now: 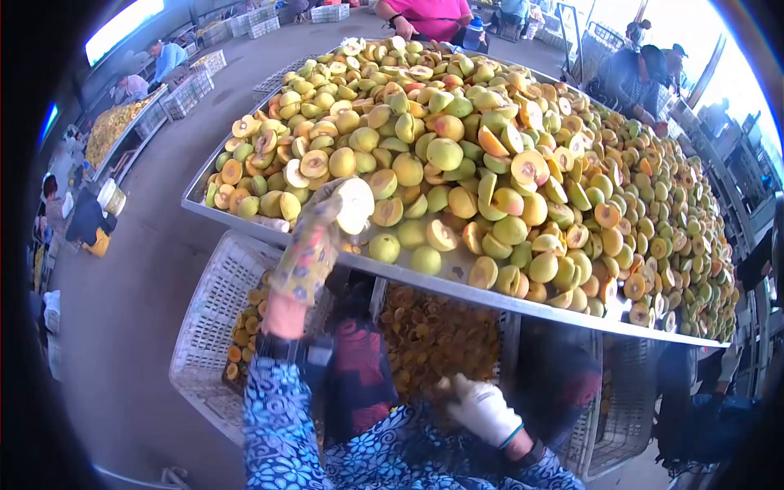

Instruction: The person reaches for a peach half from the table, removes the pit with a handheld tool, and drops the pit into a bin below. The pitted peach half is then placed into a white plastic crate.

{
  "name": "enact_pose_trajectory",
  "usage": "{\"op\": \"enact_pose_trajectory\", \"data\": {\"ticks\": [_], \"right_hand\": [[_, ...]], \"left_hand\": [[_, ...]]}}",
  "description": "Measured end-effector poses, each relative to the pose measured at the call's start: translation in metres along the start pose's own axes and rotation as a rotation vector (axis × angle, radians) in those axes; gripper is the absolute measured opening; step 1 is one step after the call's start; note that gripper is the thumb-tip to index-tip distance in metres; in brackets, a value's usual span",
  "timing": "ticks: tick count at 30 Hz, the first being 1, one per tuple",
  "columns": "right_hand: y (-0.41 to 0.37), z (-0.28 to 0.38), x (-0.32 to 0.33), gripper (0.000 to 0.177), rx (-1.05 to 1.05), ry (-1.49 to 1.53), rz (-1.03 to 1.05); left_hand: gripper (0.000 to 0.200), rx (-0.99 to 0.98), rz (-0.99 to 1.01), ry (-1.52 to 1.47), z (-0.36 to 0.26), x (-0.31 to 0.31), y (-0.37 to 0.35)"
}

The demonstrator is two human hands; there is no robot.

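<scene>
My left hand [309, 253], in a patterned, stained glove, is closed on a peach half [356, 206] at the near edge of the metal table [457, 292]. The pale cut face of that half is turned up and looks overexposed. Beside it lies a large heap of halved yellow-green peaches [445, 153], some showing cut faces with brownish centres. My right hand [486, 412], in a white glove, is lower down, over the near end of a crate of brown-orange scraps [441, 331]. Its fingers are curled and blurred; what they hold, if anything, cannot be made out.
A white plastic crate [200, 327] with peach halves stands below the table at left. Another crate [625, 408] is under the right side. Across the table is a person in pink [433, 18]; another person [629, 77] leans in at right. A second heaped table [122, 135] stands far left.
</scene>
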State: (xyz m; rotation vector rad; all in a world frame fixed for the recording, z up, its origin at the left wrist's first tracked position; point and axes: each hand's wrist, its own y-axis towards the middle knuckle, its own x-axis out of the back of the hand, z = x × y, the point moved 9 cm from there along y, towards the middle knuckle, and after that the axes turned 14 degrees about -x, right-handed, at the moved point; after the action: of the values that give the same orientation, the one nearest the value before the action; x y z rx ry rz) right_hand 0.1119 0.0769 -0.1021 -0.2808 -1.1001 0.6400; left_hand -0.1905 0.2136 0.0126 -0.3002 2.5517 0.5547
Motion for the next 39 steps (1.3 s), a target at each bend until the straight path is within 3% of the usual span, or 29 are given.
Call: {"op": "enact_pose_trajectory", "data": {"ticks": [1, 3, 5, 6, 7, 9, 15, 17, 19, 21, 25, 28, 30, 31, 33, 34, 39], "right_hand": [[-0.004, 0.011, 0.018, 0.021, 0.126, 0.257, -0.011], [-0.006, 0.021, 0.028, 0.018, 0.142, 0.762, 0.19], [-0.025, 0.052, 0.073, 0.01, 0.218, 0.656, 0.057], [-0.029, 0.061, 0.085, 0.017, 0.232, 0.599, 0.02], [-0.037, 0.073, 0.097, 0.02, 0.311, 0.579, 0.004], [-0.052, 0.093, 0.118, 0.022, 0.387, 0.485, -0.119], [-0.053, 0.104, 0.115, 0.021, 0.454, 0.509, -0.161], [-0.053, 0.102, 0.111, 0.022, 0.469, 0.519, -0.153], [-0.053, 0.102, 0.11, 0.022, 0.487, 0.526, -0.147], [-0.05, 0.099, 0.106, 0.022, 0.454, 0.575, -0.104], [-0.042, 0.094, 0.1, 0.023, 0.47, 0.577, -0.07], [-0.034, 0.09, 0.092, 0.023, 0.415, 0.634, 0.087], [-0.03, 0.088, 0.085, 0.022, 0.397, 0.546, 0.133], [-0.026, 0.084, 0.082, 0.022, 0.389, 0.551, 0.138], [-0.021, 0.08, 0.082, 0.023, 0.49, 0.538, 0.125], [-0.018, 0.077, 0.077, 0.027, 0.443, 0.509, 0.179], [-0.008, 0.068, 0.083, 0.03, 0.427, 0.504, 0.236]], "left_hand": [[0.053, 0.002, 0.07, -0.085, -0.017, -0.023, -0.022], [0.058, 0.076, 0.072, -0.306, -0.028, -0.059, -0.054], [0.074, 0.062, -0.022, -0.141, -0.023, -0.067, -0.078], [0.074, 0.054, -0.015, -0.107, -0.025, -0.078, -0.09], [0.07, 0.118, -0.001, -0.3, -0.009, -0.082, -0.102], [0.068, 0.065, -0.063, -0.088, -0.006, -0.09, -0.117], [0.055, 0.001, -0.056, 0.013, -0.003, -0.107, -0.147], [0.055, -0.091, 0.056, 0.21, -0.012, -0.117, -0.15], [0.051, -0.114, 0.009, 0.216, -0.013, -0.119, -0.15], [0.045, -0.316, 0.116, 0.517, -0.027, -0.129, -0.15], [0.04, -0.352, 0.043, 0.532, -0.017, -0.124, -0.154], [0.038, -0.286, -0.053, 0.482, -0.015, -0.119, -0.154], [0.036, -0.401, 0.164, 0.707, -0.024, -0.13, -0.147], [0.036, -0.391, 0.164, 0.707, -0.023, -0.127, -0.143], [0.037, -0.1, 0.253, 0.482, 0.004, -0.126, -0.136], [0.033, 0.082, 0.245, 0.363, 0.018, -0.122, -0.138], [0.026, 0.317, 0.208, 0.198, 0.05, -0.113, -0.143]]}}
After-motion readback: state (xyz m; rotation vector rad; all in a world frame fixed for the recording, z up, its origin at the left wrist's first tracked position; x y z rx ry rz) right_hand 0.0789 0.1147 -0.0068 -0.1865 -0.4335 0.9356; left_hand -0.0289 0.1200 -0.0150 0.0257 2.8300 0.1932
